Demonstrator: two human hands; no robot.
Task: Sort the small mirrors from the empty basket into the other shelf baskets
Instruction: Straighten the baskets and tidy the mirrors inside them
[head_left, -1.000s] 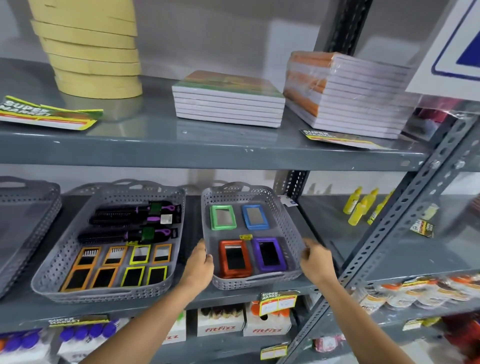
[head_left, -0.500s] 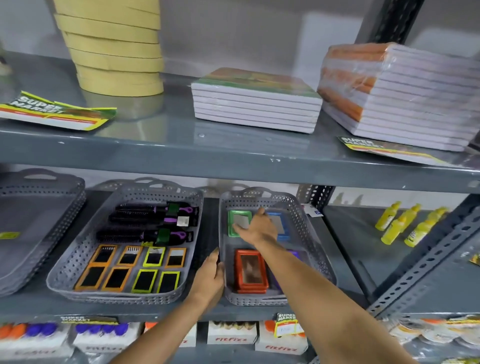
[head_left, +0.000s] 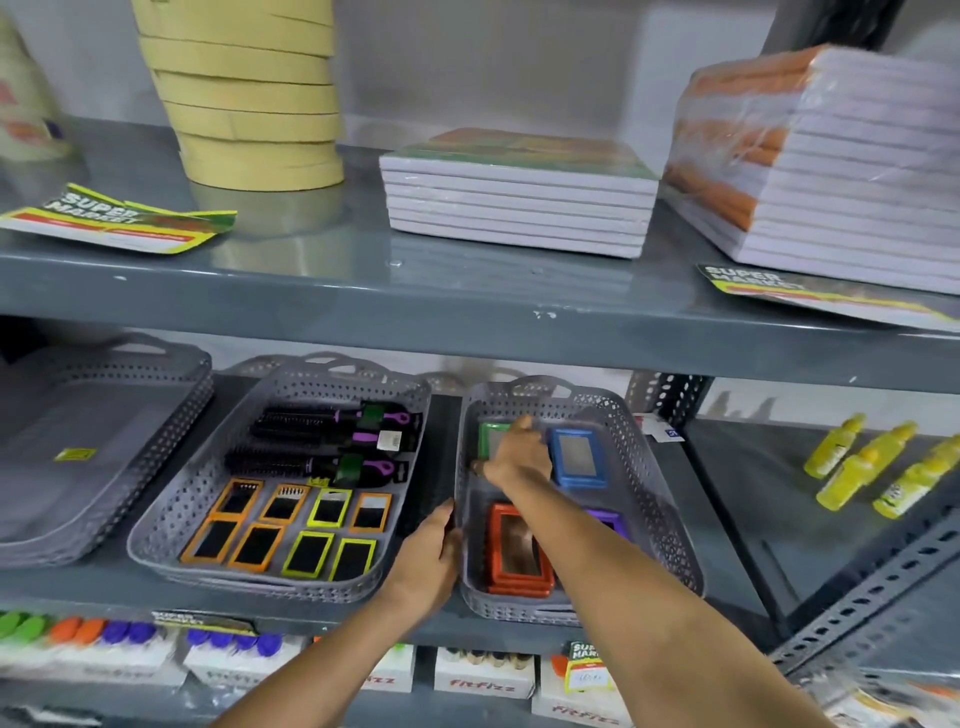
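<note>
Reaching into the mirror basket on the middle shelf

Nearest the shelf's front edge, the left hand (head_left: 426, 564) steadies the perforated grey basket (head_left: 654, 467) by its left wall, fingers curled on the rim. In it lie the orange mirror (head_left: 519, 551), glossy and thick-framed, and a purple mirror (head_left: 605, 519) mostly hidden by the forearm. Deeper in, the right hand (head_left: 517, 454) covers the green mirror (head_left: 488, 434) beside the blue mirror (head_left: 576, 457); whether its fingers have closed I cannot tell. Best pinch the rigid plastic frame by its edges, sparing the glass.
</note>
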